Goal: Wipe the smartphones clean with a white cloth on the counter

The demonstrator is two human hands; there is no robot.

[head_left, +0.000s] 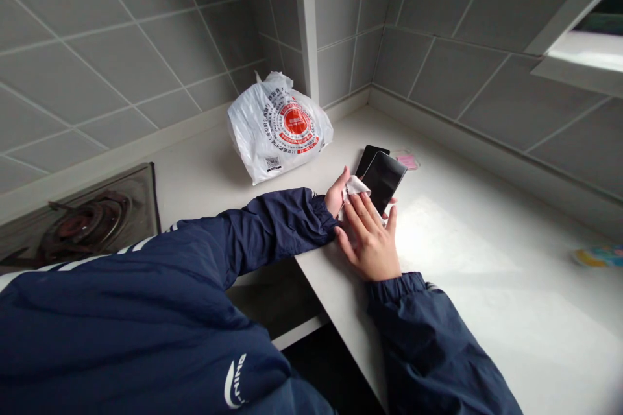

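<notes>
A dark-screened smartphone (384, 178) lies tilted in my left hand (335, 197), which is closed around it from below. The thumb shows on the near left side and fingertips show past the right edge; the palm is hidden. My right hand (372, 243) presses a crumpled white tissue (359, 186) against the lower part of the phone, its fingers close together on the tissue and its thumb out to the left. Just behind the phone, a second flat black object (374, 150), looking like another phone or a case, lies on the counter.
A pink item with a thin loop (407, 161) lies behind the phone on the white counter (467, 233). A stuffed white plastic bag (253, 136) stands near the back wall. Left is a gas stove (80, 224); far right, a colourful packet (601, 256). Open cupboard space (277, 298) shows below.
</notes>
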